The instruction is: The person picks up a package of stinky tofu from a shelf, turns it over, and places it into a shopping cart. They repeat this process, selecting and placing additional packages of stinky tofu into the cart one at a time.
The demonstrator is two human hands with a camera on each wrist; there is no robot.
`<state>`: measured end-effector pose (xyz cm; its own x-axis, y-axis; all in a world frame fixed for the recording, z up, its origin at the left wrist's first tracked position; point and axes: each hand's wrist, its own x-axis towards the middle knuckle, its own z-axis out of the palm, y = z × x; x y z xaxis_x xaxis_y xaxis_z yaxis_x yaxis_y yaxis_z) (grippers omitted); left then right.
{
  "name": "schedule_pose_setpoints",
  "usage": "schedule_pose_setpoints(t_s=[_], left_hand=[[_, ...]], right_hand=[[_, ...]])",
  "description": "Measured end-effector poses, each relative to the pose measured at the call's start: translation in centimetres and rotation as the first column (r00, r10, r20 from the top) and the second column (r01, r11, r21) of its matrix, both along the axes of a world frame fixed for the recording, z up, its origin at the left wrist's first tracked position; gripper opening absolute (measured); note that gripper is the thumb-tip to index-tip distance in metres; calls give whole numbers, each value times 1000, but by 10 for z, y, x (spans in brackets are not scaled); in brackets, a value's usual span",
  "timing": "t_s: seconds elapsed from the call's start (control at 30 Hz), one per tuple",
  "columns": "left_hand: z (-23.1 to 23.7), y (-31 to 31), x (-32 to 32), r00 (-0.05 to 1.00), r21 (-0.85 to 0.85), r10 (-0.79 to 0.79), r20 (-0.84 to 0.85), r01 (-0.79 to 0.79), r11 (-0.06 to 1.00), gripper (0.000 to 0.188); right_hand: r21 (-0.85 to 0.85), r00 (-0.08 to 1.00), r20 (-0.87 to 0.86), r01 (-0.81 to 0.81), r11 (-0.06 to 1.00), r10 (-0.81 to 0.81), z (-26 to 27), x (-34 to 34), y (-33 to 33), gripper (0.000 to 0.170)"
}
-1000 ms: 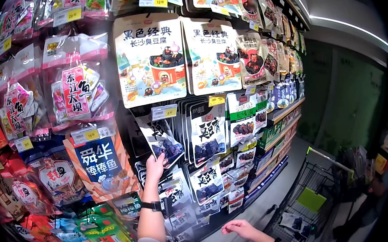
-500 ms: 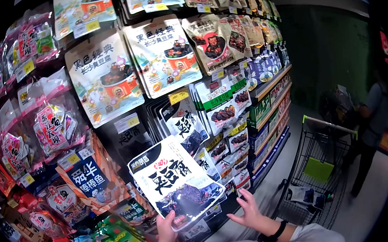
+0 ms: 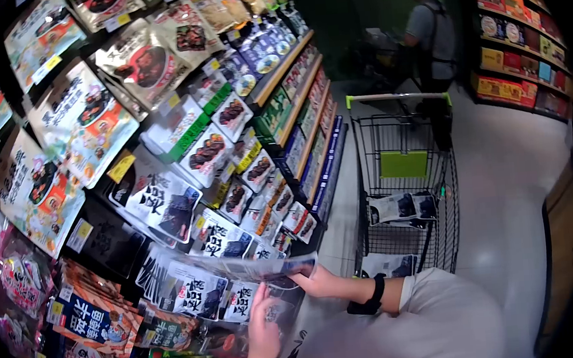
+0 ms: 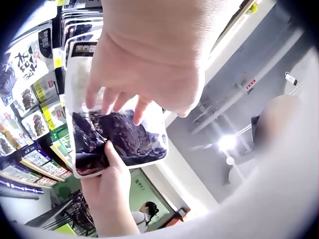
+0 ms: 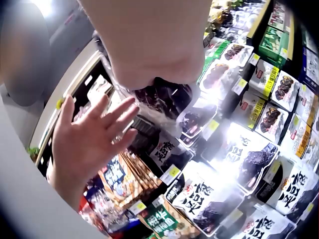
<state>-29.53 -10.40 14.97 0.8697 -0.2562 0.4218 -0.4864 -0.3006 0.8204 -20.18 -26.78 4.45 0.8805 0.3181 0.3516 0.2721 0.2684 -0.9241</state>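
Supermarket aisle: snack packets (image 3: pixel 159 198) hung near a shopping cart (image 3: pixel 404 165).
Stinky-tofu pouch (image 4: pixel 130 143): long axis ran crosswise before the packets; blurred, near edge-on from head; left wrist alone showed its labelled end, pointing away from the grip.
Right hand (image 3: pixel 319 282): pinched the lower end, fingers partly hidden.
Left hand (image 3: pixel 264 331): was spread, unclasped; contact unclear.
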Motion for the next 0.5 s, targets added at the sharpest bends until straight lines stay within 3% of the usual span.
schedule_pose_setpoints(t_s=[0.03, 0.07, 0.1, 0.13, 0.17, 0.23, 0.27, 0.33, 0.37, 0.43, 0.5], left_hand=[[1, -10, 2, 998, -109, 18, -59, -24, 994, 40], [-5, -13, 4, 993, -98, 89, -84, -97, 990, 40], [-14, -12, 9, 981, -88, 164, -104, -174, 981, 40], [-24, -12, 15, 963, -129, 243, -116, -257, 958, 34], [-32, -10, 22, 961, -163, 258, -98, -271, 949, 32], [-38, -15, 26, 895, -326, 290, -339, -401, 856, 36], [-42, -16, 29, 903, -372, 238, -359, -372, 851, 39], [-47, -23, 33, 904, -450, 132, -406, -323, 832, 49], [-48, -27, 37, 909, -553, -19, -415, -236, 799, 50], [-54, -45, 40, 951, -635, -84, -298, -132, 761, 48], [-54, -64, 39, 950, -648, -10, -311, -204, 734, 45]], right_hand=[[-12, 965, 139, 224, 974, -221, 17, -10, -11, 28], [51, 981, -121, 160, 986, -153, 35, -19, -25, 26], [133, 930, -363, 111, 985, -56, 44, -26, -38, 23], [72, 904, -425, 93, 993, -54, 26, -20, -49, 22], [120, 866, -500, 57, 991, 10, 30, -22, -62, 23], [533, 902, -418, 144, 834, 112, 18, -26, -70, 25], [502, 859, -480, 102, 859, 179, 21, -31, -85, 28], [629, 855, -434, 63, 775, 284, 23, -40, -97, 35], [664, 836, -428, 33, 747, 343, 24, -44, -104, 37], [696, 815, -398, -32, 717, 422, 12, -47, -113, 40], [685, 788, -397, -86, 723, 470, 7, -50, -120, 40]])
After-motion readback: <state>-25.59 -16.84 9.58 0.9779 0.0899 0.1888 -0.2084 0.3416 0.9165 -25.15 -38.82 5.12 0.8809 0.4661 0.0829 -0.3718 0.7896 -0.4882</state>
